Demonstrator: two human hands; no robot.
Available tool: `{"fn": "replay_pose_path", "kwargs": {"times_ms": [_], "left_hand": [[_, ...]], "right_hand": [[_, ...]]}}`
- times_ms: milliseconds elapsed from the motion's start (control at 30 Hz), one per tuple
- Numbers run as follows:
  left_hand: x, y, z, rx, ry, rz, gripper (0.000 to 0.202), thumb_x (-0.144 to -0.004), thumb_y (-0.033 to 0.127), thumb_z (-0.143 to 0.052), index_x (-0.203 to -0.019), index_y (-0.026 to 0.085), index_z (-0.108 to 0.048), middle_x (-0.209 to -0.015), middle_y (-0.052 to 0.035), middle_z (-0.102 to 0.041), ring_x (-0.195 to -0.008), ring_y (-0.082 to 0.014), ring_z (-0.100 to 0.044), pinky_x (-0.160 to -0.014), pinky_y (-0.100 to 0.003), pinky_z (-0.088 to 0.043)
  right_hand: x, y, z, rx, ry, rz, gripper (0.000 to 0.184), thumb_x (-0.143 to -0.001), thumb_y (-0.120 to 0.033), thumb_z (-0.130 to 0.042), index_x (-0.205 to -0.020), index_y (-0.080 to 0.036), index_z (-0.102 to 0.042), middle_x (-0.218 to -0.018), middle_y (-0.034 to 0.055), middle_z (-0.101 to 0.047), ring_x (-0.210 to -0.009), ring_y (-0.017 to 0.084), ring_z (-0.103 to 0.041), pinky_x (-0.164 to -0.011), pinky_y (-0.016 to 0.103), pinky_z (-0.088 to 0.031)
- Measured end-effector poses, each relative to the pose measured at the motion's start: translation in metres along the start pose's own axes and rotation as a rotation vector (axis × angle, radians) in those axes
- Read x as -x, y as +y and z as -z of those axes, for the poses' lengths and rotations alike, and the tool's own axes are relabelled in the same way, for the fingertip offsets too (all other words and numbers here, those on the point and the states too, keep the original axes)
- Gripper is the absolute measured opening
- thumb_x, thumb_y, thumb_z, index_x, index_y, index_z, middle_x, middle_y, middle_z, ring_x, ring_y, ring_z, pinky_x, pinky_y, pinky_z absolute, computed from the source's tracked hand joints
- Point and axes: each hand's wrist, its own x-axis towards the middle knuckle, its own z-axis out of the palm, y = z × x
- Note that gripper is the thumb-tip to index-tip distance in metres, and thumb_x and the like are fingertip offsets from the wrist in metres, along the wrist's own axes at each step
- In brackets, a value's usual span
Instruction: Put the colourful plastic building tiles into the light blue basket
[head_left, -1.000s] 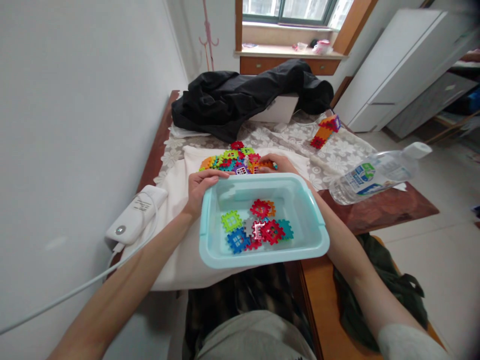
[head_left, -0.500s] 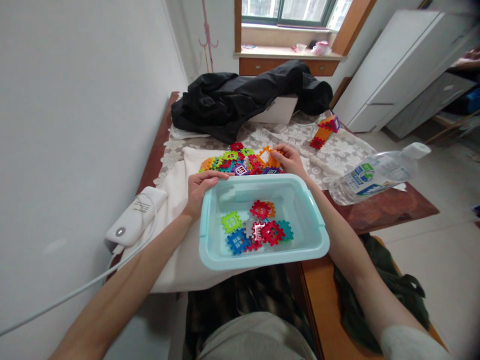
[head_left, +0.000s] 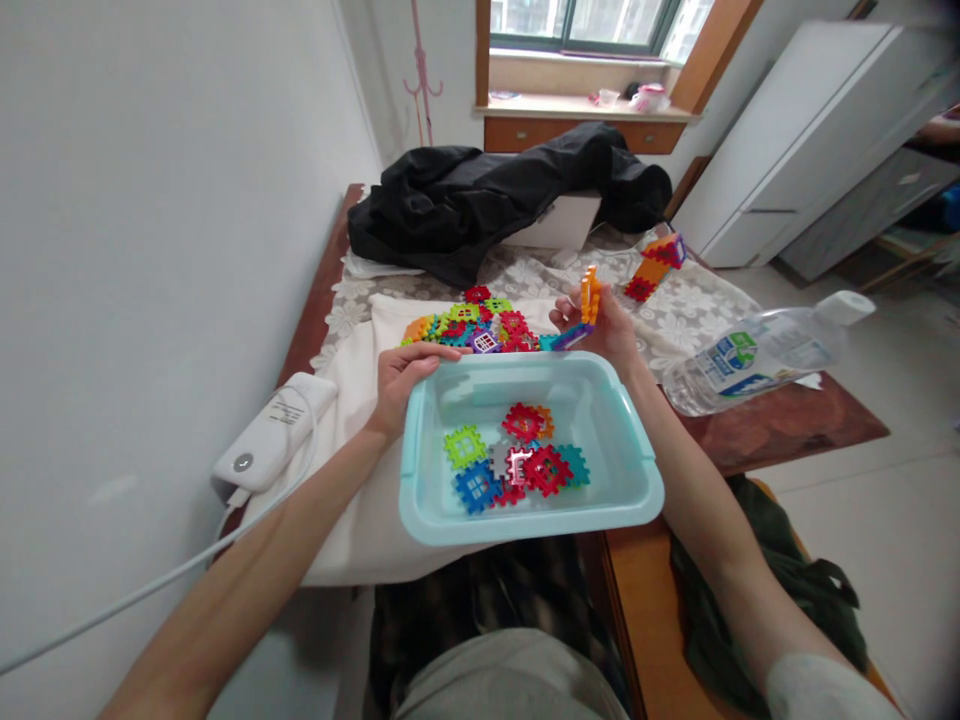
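My left hand grips the upper left corner of a light blue plastic basin, thumb and fingers closed on its rim. Inside the basin lie several toothed building pieces, among them a blue window piece, a lime green one and a red one. Behind the far rim my right hand holds an orange building piece upright, joined or touching a purple piece below it. A pile of mixed building pieces sits on the white cloth just left of that hand.
An assembled orange and red block model stands at the table's right. A clear plastic bottle is near the right edge. A black garment covers a white box at the back. At left is a white power device with a cable.
My right hand has lifted the orange piece from the pile, with a purple piece alongside, and moved it right and slightly up. The left hand stays on the basin rim.
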Motion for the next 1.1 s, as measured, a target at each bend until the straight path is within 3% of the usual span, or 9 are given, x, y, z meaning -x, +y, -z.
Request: {"fn": "replay_pose_path", "kwargs": {"times_ms": [133, 267, 367, 467, 567, 700, 800, 867, 1100], "left_hand": [[0.001, 0.003, -0.002, 0.000, -0.002, 0.000, 0.020, -0.078, 0.038, -0.084, -0.083, 0.020, -0.091, -0.097, -0.0138, -0.088, -0.101, -0.0359, -0.084, -0.094, -0.042, -0.066], [0.000, 0.004, -0.002, -0.015, -0.021, -0.012, 0.020, -0.080, 0.036, -0.082, -0.085, 0.021, -0.092, -0.098, -0.0125, -0.089, -0.100, -0.0348, -0.084, -0.096, -0.042, -0.065], [-0.001, 0.003, -0.001, -0.035, -0.009, -0.015, 0.021, -0.080, 0.037, -0.081, -0.086, 0.020, -0.093, -0.099, -0.0126, -0.089, -0.101, -0.0357, -0.084, -0.096, -0.043, -0.065], [-0.001, 0.003, -0.001, -0.036, 0.009, -0.002, 0.022, -0.078, 0.038, -0.082, -0.084, 0.019, -0.092, -0.098, -0.0136, -0.088, -0.101, -0.0367, -0.084, -0.096, -0.043, -0.065], [0.000, 0.003, -0.001, -0.031, 0.019, 0.008, 0.022, -0.078, 0.038, -0.083, -0.083, 0.019, -0.091, -0.097, -0.0138, -0.088, -0.101, -0.0367, -0.084, -0.094, -0.042, -0.065], [0.000, 0.003, 0.000, -0.030, 0.024, 0.014, 0.021, -0.078, 0.038, -0.083, -0.082, 0.019, -0.091, -0.096, -0.0139, -0.088, -0.103, -0.0371, -0.084, -0.095, -0.042, -0.065], [-0.001, 0.002, -0.001, -0.023, 0.020, 0.006, 0.020, -0.078, 0.036, -0.083, -0.083, 0.019, -0.092, -0.096, -0.0132, -0.088, -0.100, -0.0357, -0.084, -0.093, -0.040, -0.065], [-0.001, 0.002, -0.001, -0.022, 0.007, -0.007, 0.020, -0.079, 0.036, -0.081, -0.084, 0.020, -0.092, -0.098, -0.0123, -0.089, -0.099, -0.0349, -0.084, -0.092, -0.041, -0.065], [0.001, -0.001, 0.001, -0.007, 0.011, 0.005, 0.021, -0.080, 0.037, -0.083, -0.085, 0.019, -0.092, -0.099, -0.0143, -0.088, -0.103, -0.0356, -0.084, -0.097, -0.041, -0.065]], "right_hand": [[0.006, -0.010, -0.005, 0.028, -0.260, -0.026, 0.069, -0.070, -0.081, -0.095, -0.083, -0.026, -0.055, -0.080, 0.0009, -0.061, -0.084, 0.023, -0.070, -0.088, 0.046, -0.065], [0.013, -0.021, -0.012, 0.083, -0.598, -0.072, 0.063, -0.074, -0.082, -0.093, -0.081, -0.023, -0.069, -0.110, 0.0107, -0.078, -0.115, 0.032, -0.077, -0.112, 0.055, -0.062], [0.015, -0.021, -0.018, 0.047, -0.508, -0.134, 0.080, -0.073, -0.101, -0.077, -0.091, -0.024, -0.074, -0.119, 0.0130, -0.080, -0.123, 0.036, -0.077, -0.112, 0.057, -0.063], [0.010, -0.008, -0.016, 0.116, -0.341, -0.138, 0.089, -0.087, -0.108, -0.050, -0.103, -0.024, -0.077, -0.117, 0.0123, -0.082, -0.119, 0.032, -0.079, -0.112, 0.055, -0.064], [-0.001, 0.015, -0.005, 0.455, -0.247, -0.004, 0.075, -0.101, -0.092, -0.052, -0.119, -0.026, -0.082, -0.129, 0.0109, -0.083, -0.129, 0.031, -0.076, -0.124, 0.053, -0.057], [-0.012, 0.048, 0.011, 0.903, -0.414, 0.137, 0.062, -0.096, -0.060, -0.081, -0.148, -0.027, -0.078, -0.162, 0.0118, -0.069, -0.155, 0.037, -0.061, -0.137, 0.056, -0.043], [-0.017, 0.061, 0.016, 0.995, -0.551, 0.184, 0.055, -0.088, -0.042, -0.087, -0.140, -0.024, -0.082, -0.151, 0.0135, -0.076, -0.144, 0.038, -0.069, -0.129, 0.055, -0.051], [-0.018, 0.062, 0.016, 1.024, -0.565, 0.198, 0.047, -0.085, -0.041, -0.088, -0.129, -0.025, -0.085, -0.135, 0.0117, -0.082, -0.129, 0.037, -0.075, -0.120, 0.052, -0.057], [-0.012, 0.054, 0.010, 0.875, -0.311, 0.168, 0.028, -0.095, -0.047, -0.078, -0.112, -0.024, -0.081, -0.116, 0.0078, -0.083, -0.109, 0.030, -0.076, -0.105, 0.046, -0.060]]}}
